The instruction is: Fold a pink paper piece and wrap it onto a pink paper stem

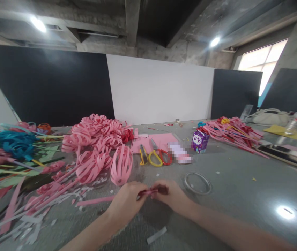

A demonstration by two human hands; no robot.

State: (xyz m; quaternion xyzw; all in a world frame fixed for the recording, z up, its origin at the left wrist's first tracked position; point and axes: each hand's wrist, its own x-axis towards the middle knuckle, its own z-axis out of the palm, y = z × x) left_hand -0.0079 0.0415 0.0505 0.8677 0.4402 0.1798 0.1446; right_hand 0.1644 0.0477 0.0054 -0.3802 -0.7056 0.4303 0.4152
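Low over the middle of the table, my left hand (pixel 129 198) and my right hand (pixel 170 195) are close together. Both are closed in a pinch on a narrow pink paper strip (pixel 150 192), which shows only briefly between the fingertips. Another pink length (pixel 96 201) sticks out to the left of my left hand; whether it is the same strip is hidden. Just beyond that hand stands a looped pink paper ball (pixel 121 165). A roll of clear tape (pixel 197 183) lies flat to the right of my right hand.
Yellow scissors (pixel 155 158), red scissors (pixel 165 157) and a utility knife (pixel 143 155) lie by pink paper sheets (pixel 164 138). A purple box (pixel 200 142) stands right of them. Pink loops (pixel 96 136) pile up at left, near blue paper flowers (pixel 14 141) and scraps.
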